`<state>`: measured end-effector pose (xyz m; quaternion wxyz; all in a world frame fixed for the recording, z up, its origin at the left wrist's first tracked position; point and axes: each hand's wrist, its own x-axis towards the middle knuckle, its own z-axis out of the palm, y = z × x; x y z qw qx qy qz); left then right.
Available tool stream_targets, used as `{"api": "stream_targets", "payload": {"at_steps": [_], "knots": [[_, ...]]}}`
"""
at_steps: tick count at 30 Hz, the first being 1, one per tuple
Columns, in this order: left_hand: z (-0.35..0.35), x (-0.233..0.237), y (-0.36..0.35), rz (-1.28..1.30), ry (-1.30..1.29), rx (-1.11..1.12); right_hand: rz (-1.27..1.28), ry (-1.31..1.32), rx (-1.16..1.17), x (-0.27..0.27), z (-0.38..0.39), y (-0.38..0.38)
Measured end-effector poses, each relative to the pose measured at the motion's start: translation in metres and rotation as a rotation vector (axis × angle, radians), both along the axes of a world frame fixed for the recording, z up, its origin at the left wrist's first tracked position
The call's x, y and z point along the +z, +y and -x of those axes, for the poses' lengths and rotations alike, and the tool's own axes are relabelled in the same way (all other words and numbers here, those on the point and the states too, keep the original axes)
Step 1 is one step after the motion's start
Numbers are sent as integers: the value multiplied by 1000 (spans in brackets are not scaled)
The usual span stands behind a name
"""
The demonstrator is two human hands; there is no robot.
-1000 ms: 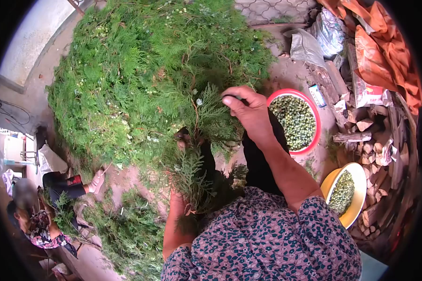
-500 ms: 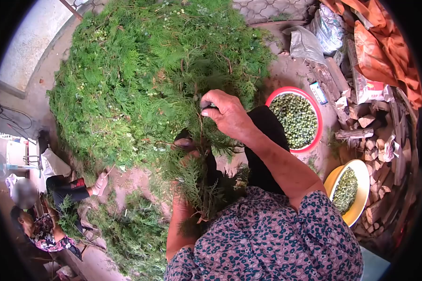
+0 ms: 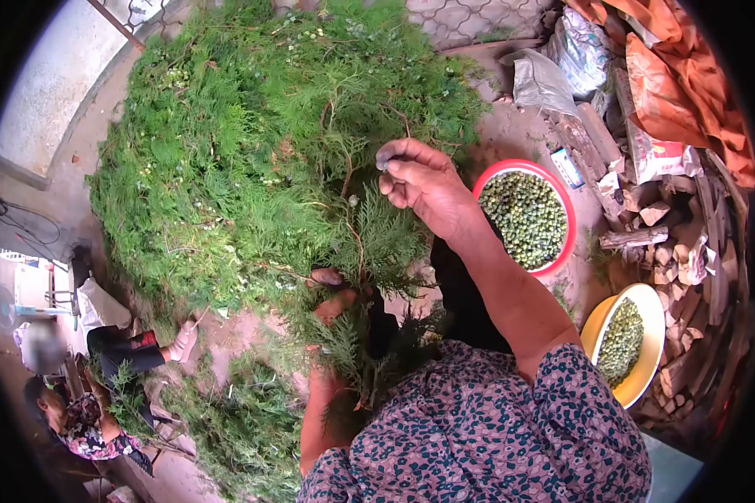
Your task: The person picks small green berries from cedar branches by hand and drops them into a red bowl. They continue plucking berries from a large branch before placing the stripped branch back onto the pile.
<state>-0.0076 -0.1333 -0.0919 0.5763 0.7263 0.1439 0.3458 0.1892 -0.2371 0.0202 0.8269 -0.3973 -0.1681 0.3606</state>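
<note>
My right hand (image 3: pixel 419 178) is raised over the branches, thumb and forefinger pinched together; what lies between the fingertips is too small to name. My left hand (image 3: pixel 334 303) is lower, partly hidden by foliage, wrapped round a green conifer branch (image 3: pixel 361 243). That branch stands up in front of my lap, with brown stems and feathery leaves. Behind it spreads a big heap of cut green branches (image 3: pixel 201 142). A red-rimmed basin (image 3: pixel 570 220) full of small green berries is to the right of my right forearm.
A yellow basin (image 3: pixel 596 329) with berries stands at the lower right, beside stacked firewood (image 3: pixel 658 277). Sacks (image 3: pixel 541 81) and orange sheeting (image 3: pixel 671 92) are at the upper right. Another person (image 3: pixel 84 415) sits at the lower left. More cut branches (image 3: pixel 243 419) lie near them.
My right hand has moved up and to the right, away from the branch stem, and its fingers have drawn together. My left hand stays low on the branch.
</note>
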Motion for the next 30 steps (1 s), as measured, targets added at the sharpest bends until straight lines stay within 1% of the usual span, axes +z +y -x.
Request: {"api": "stream_targets", "payload": {"at_steps": [1, 3, 4, 5, 6, 7, 8, 9, 10, 11, 12, 13, 14, 15, 16, 17, 18, 19, 20, 21, 22, 23, 25, 26, 27, 28, 29, 30], "knots": [[-1, 4, -3, -1, 0, -2, -1, 0, -2, -2, -2, 0], [-1, 20, -13, 581, -235, -188, 110, -43, 133, -6, -5, -1], [-1, 27, -16, 581, -230, -194, 205, -122, 157, -5, -3, -2], [1, 33, -19, 712, -183, -165, 203, -121, 152, -2, -1, -3], [2, 38, -22, 842, -135, -132, 290, -191, 233, 0, 1, -3], [0, 45, -25, 842, -132, -133, 377, -260, 316, 1, 3, -4], [-2, 51, -28, 856, -138, -130, 433, -279, 323, 0, 6, -5], [-3, 54, -29, 871, -144, -126, 433, -277, 323, 0, 8, -6], [-2, 52, -28, 871, -143, -125, 440, -347, 271, 0, 9, -7], [0, 45, -24, 828, -151, -175, 446, -415, 218, -1, 11, -8], [2, 37, -20, 783, -158, -224, 365, -534, 74, -5, 12, -8], [3, 22, -13, 783, -157, -223, 365, -533, 74, -10, 11, -5], [5, 1, -4, 660, -183, -230, 296, -785, -178, -14, 10, -2], [5, 0, -4, 540, -205, -235, 221, -1027, -435, -16, 10, 0], [5, -1, -6, 545, -198, -231, 237, -1057, -470, -17, 10, 2], [3, -2, -8, 435, -160, -99, 241, -1048, -465, -16, 12, 0], [-3, 6, -10, 319, -125, 31, 233, -722, -342, -8, 14, -1], [-7, 22, -13, 317, -121, 34, 220, -397, -217, -3, 15, -1], [-10, 40, -17, 594, -201, -56, 120, -115, -79, -6, 11, -3], [-11, 49, -19, 871, -283, -150, 118, -114, -77, -10, 11, -4], [3, -14, 15, 698, -179, -141, 73, -48, -59, -13, 10, -4], [0, -6, 10, 696, -178, -141, 27, 17, -42, -15, 10, -5], [-10, 15, -3, 738, -414, -208, 30, 7, -43, -13, 12, -8], [-8, 8, -2, 736, -413, -207, 56, -67, -99, -9, 16, -10], [-6, -4, 1, 435, -307, -50, 81, -140, -154, -4, 21, -12], [-3, -12, 4, 132, -199, 104, 77, -140, -152, 1, 23, -18], [-5, -3, 3, 127, -201, 108, 173, -246, -93, 7, 24, -28], [-6, 7, 1, 416, -287, 112, 268, -353, -32, 10, 25, -37]]}}
